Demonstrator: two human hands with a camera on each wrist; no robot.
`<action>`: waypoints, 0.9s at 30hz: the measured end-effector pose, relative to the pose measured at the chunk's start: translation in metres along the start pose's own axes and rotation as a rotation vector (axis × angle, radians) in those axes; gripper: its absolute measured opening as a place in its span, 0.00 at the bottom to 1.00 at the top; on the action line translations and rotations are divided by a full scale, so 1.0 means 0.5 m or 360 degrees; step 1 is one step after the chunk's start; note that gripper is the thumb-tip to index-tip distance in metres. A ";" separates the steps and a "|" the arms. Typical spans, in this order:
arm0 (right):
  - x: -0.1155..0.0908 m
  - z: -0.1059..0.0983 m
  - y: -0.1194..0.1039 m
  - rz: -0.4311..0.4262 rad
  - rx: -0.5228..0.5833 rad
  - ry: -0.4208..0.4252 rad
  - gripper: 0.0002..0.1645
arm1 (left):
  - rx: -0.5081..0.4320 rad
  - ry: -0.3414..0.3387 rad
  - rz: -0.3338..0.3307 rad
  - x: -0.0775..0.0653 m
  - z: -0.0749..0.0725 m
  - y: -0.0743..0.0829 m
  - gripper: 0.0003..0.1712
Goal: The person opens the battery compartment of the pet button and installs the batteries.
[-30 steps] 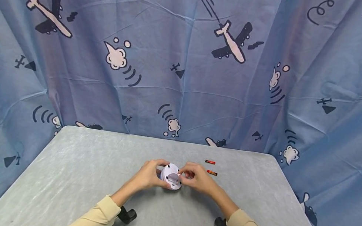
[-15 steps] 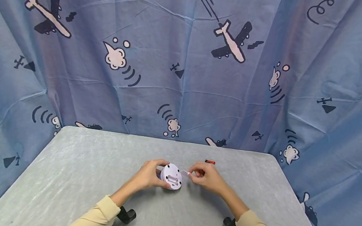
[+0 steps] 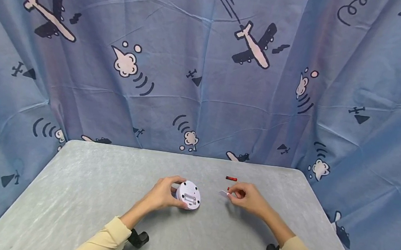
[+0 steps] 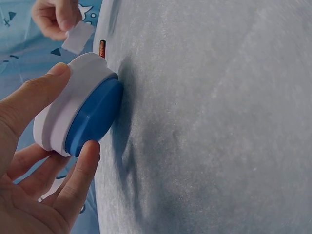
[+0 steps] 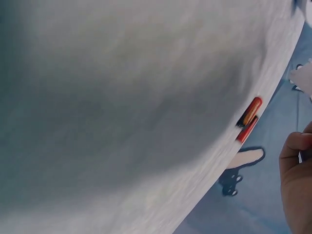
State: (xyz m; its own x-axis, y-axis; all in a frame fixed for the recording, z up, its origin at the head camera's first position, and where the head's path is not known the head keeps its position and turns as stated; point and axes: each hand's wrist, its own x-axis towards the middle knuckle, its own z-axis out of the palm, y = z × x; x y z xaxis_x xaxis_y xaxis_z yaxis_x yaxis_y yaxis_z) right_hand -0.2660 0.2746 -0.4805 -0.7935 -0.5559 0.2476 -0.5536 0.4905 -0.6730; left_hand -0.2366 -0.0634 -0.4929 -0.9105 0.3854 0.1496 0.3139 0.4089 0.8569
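There's room to slip through between the round white-and-blue plastic device [image 3: 189, 189] and the thin white flap [image 3: 223, 193]; two red-and-black cylindrical batteries [image 3: 231, 178] obstruct beyond.

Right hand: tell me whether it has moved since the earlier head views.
Yes, rightward: against the far battery, the right hand has passed from mostly left of it to mostly right.

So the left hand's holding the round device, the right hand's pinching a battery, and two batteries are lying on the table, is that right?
Not quite: the right hand is pinching a white cover, as the left wrist view shows. The left hand does hold the device, and two batteries do lie on the table.
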 end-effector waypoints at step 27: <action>-0.071 -0.104 0.066 0.0364 -0.0095 -0.0085 0.29 | -0.0062 -0.0037 0.0018 -0.004 -0.007 -0.006 0.44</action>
State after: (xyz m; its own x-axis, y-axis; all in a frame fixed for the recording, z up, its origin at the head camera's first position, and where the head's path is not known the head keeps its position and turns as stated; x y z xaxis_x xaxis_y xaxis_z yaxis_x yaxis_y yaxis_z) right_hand -0.2693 0.3453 -0.4750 -0.8865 -0.4594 0.0552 -0.3760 0.6458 -0.6645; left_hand -0.2365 -0.0683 -0.4942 -0.9004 0.4092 0.1481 0.3129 0.3722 0.8738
